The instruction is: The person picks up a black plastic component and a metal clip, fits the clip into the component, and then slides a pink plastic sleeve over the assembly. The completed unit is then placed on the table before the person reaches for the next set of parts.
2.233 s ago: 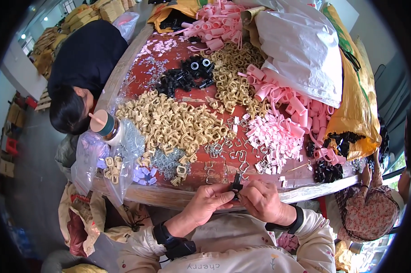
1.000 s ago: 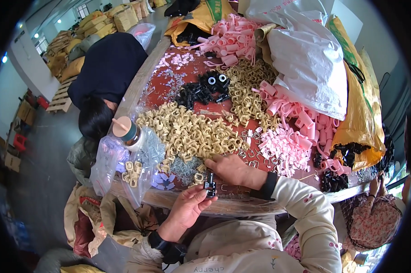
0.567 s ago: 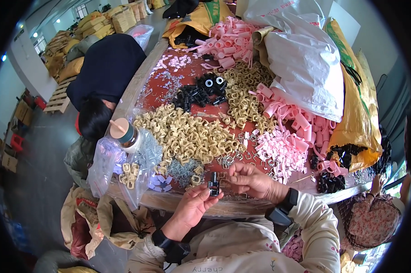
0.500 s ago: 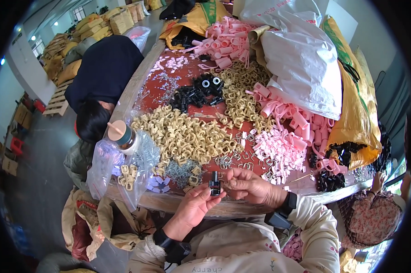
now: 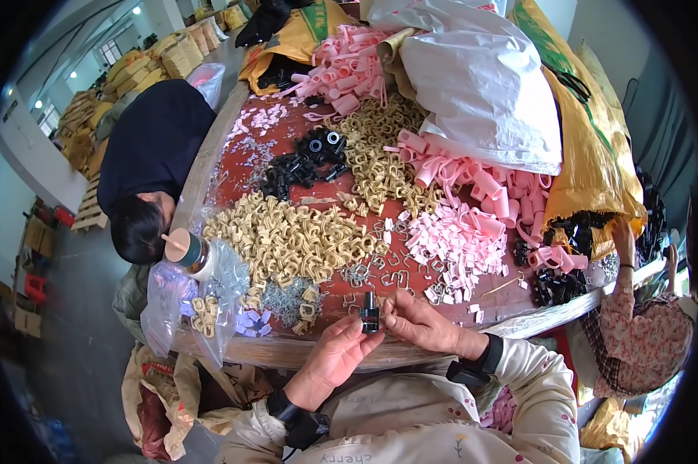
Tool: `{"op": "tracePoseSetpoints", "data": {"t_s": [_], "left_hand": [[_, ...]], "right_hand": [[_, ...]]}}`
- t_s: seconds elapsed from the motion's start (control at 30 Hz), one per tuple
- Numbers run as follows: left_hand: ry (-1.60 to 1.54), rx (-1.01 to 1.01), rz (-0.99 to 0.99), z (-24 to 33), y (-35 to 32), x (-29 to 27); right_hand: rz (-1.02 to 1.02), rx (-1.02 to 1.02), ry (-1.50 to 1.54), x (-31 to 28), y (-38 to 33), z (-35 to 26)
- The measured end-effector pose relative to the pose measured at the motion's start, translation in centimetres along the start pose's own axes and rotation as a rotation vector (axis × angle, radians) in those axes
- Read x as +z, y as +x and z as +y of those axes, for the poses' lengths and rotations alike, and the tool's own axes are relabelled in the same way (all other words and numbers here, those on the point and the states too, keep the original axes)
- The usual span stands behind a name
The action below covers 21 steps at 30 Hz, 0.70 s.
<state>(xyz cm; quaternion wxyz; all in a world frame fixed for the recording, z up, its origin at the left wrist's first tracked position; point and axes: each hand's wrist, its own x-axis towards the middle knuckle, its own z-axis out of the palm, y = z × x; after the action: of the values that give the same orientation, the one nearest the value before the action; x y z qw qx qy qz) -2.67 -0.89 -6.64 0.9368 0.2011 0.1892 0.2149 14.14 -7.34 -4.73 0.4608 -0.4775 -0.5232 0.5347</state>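
Black fitting (image 5: 370, 315), not yet released, is in left hand's (image 5: 333, 356) grip, right hand's (image 5: 426, 325) unclear, loose black pieces (image 5: 287, 175) left at eleven o'clock.

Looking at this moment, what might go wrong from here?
The small black part is held by the fingertips of the left hand near the table edge, so it may slip and drop. The lidded jar stands close beside plastic bags and could tip if one is tugged. Loose metal clips lie beside the pink tabs and might get mixed in.
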Motion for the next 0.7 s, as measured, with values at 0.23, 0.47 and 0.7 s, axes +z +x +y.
{"op": "tracePoseSetpoints", "data": {"t_s": [0.23,0.47,0.7], "left_hand": [[-0.003,-0.015,-0.054,-0.6,0.4,-0.6],[-0.012,-0.019,-0.023,-0.6,0.4,0.2],[-0.058,-0.019,0.027,-0.9,0.1,-0.9]], "right_hand": [[0.065,-0.029,-0.296,-0.4,-0.5,0.5],[0.114,-0.160,-0.431,-0.2,-0.7,0.2],[0.045,-0.174,-0.464,-0.3,-0.8,0.6]]}}
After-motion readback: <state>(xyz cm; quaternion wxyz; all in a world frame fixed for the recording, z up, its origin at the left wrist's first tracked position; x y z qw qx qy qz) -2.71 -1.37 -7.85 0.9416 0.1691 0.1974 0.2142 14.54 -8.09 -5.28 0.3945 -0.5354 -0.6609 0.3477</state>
